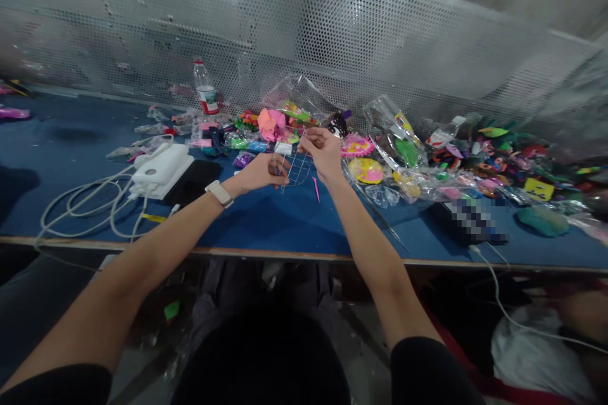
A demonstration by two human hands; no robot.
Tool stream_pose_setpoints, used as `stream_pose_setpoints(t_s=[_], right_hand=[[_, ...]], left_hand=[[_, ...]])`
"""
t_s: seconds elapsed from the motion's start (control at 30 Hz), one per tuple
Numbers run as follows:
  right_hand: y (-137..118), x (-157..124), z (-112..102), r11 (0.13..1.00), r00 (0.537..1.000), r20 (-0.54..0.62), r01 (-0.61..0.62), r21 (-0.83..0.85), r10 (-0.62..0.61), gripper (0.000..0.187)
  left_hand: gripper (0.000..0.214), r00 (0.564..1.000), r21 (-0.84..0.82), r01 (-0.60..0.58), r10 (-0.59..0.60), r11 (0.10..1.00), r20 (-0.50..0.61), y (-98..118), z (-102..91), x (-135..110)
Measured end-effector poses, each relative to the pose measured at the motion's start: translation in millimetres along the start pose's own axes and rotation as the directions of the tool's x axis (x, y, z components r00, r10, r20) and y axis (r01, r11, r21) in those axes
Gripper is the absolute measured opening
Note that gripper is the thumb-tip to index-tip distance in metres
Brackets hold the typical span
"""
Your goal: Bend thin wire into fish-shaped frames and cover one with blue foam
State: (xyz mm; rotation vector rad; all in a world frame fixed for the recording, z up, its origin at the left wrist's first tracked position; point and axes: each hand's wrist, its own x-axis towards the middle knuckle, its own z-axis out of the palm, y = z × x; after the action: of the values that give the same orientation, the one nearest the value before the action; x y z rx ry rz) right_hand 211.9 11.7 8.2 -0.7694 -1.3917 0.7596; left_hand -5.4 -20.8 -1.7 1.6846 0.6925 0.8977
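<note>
Over the blue table, both hands hold a small pale wire grid [299, 168] with a rounded lower edge. My left hand [263, 172] is closed on its left side, some fingers showing behind the wires. At the grid's upper right, my right hand [323, 152] pinches it between thumb and fingers. A slim pink plastic stick [316, 190] lies on the table just below the grid. Bundles of pink and orange clay-like material [272, 124] and a purple packet [242, 159] sit behind and beside the left hand.
White power adapters [161, 171] with coiled cables and a black flat device [194, 180] lie at left. Tweezers [380, 215], a yellow-and-pink disc [365, 171] and a dark box [468, 221] are at right. Bagged colourful pieces and a bottle [206, 88] line the perforated metal screen [266, 19].
</note>
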Motion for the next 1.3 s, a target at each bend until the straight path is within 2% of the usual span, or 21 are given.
stream_pose_setpoints(t_s=[0.2,0.5,0.9,1.07,1.3], right_hand=[[1.3,-3.9,6.7,1.0,1.0,-0.023,0.009,-0.014,-0.009,0.041],[-5.5,-9.5,13.3,0.999,0.994,-0.097,0.043,0.014,-0.041,0.04],[-7.5,-8.0,13.2,0.998,0.998,-0.062,0.0,-0.064,-0.004,0.046],[-12.4,-9.8,13.1,0.999,0.996,-0.081,-0.03,-0.038,0.027,0.046],[-8.5,-10.4,15.0,0.993,0.989,-0.092,-0.116,-0.008,0.114,0.066]], left_hand=[[0.035,1.0,0.011,0.007,-0.007,1.0,0.019,-6.2,0.0,2.1],[0.039,0.999,-0.001,-0.047,0.047,0.999,0.012,-9.9,0.9,3.2],[0.04,0.999,-0.026,0.015,-0.016,1.0,-0.032,-9.8,2.1,3.5],[0.045,0.999,-0.045,0.016,-0.018,0.999,-0.038,-10.7,2.8,4.1],[0.054,0.995,-0.076,0.004,-0.011,0.997,-0.094,-14.8,1.1,4.3]])
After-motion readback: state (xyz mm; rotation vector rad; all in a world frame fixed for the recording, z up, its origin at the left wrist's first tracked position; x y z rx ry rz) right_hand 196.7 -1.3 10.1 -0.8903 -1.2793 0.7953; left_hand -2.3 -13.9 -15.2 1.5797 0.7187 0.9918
